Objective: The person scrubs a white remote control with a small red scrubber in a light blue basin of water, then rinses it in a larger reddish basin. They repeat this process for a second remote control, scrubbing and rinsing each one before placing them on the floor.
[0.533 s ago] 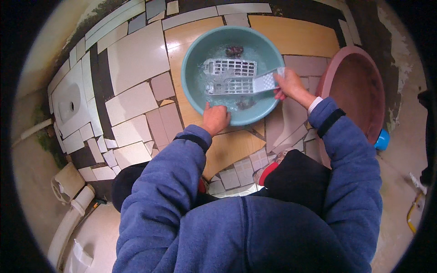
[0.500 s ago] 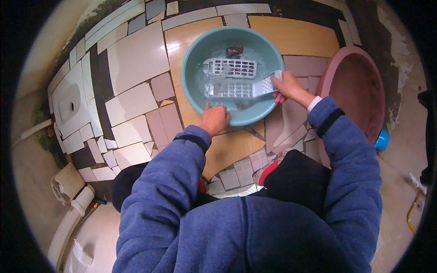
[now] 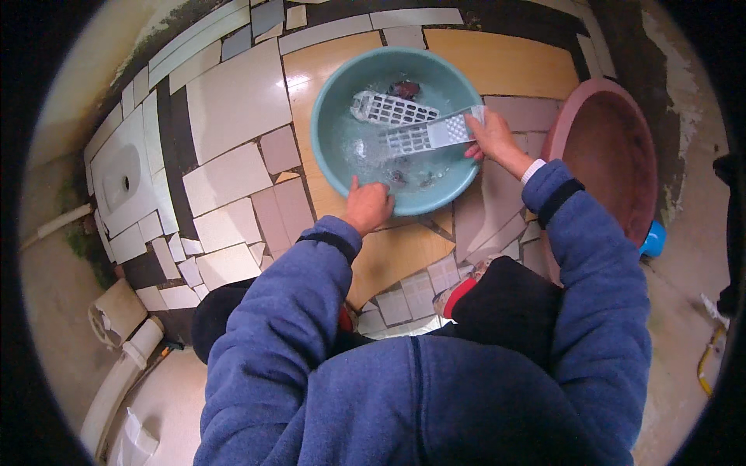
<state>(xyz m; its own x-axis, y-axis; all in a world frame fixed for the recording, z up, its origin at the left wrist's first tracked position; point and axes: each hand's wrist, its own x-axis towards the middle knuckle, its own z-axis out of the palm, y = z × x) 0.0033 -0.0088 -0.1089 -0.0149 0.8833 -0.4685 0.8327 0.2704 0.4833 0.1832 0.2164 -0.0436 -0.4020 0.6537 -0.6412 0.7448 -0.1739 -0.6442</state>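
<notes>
A round teal basin [image 3: 458,180] stands on the tiled floor in front of me, with water in it. My right hand [image 3: 494,141] is closed on one end of a long white perforated plastic strip [image 3: 451,132], whose far end dips into the water and blurs there. Another white plastic piece with rows of holes [image 3: 400,109] lies tilted just beyond it, against the strip. A dark reddish lump [image 3: 404,90] sits near the far side of the basin. At the near left rim, my left hand [image 3: 368,205] grips the basin, fingers curled over the edge.
To the right leans a large reddish-brown tub [image 3: 602,159], with a blue object [image 3: 653,238] by its lower edge. A squat toilet [image 3: 120,177] is set into the floor at the left. White pipes [image 3: 142,342] run along the left wall.
The strip in my right hand has swung, its free end further into the water and its held end a little higher. The other perforated piece has tilted. My left hand stays at the rim.
</notes>
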